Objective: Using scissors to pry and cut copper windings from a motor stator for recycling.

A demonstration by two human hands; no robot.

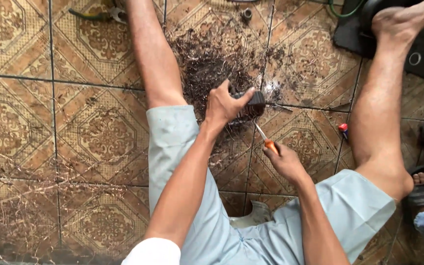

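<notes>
Left hand (224, 105) has its fingers closed over a dark round part (252, 104), pinning it against the tiled floor (20, 127), thumb across the top, likely so it can't roll while being worked. Right hand (284, 162) has fingers wrapped tight on the orange handle of a screwdriver (264, 137); the blade angles up toward the part, tip just below the left fingers, looks set for prying or scraping. Dark wire scraps (207, 64) piled just beyond the left fingers, between the spread legs, so debris lands away from the body. Green-handled pliers (96, 14) lie well off, beyond the left knee.
</notes>
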